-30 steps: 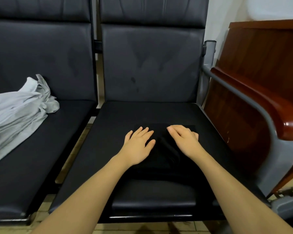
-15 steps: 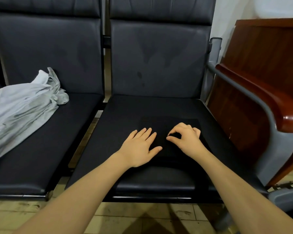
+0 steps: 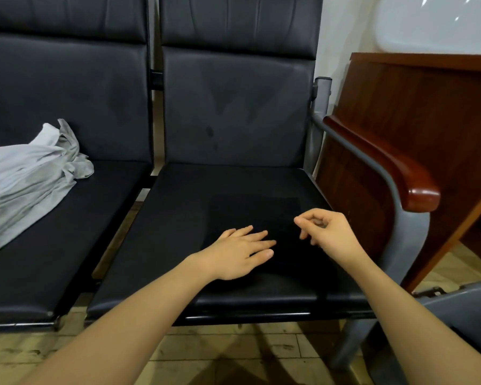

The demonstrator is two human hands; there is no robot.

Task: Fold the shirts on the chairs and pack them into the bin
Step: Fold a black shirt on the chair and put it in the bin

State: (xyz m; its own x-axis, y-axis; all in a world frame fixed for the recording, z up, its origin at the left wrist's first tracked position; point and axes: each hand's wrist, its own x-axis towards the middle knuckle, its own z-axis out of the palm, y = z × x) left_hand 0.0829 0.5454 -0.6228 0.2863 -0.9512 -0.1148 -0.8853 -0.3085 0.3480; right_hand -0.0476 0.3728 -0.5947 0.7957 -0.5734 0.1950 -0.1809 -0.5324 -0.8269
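Lying flat on the right chair (image 3: 233,184), a folded black shirt (image 3: 256,215) is sitting on the seat toward the front. The left hand (image 3: 239,254) is resting on it with fingers straight and spread. The right hand (image 3: 328,232) is hovering just beside, over the shirt's right part — fingers curled, thumb and forefinger nearly meeting, holding nothing I can make out. A crumpled grey shirt (image 3: 25,179) is lying on the left chair (image 3: 67,218), well apart. No bin is showing — only a wooden armrest (image 3: 386,168) at right.
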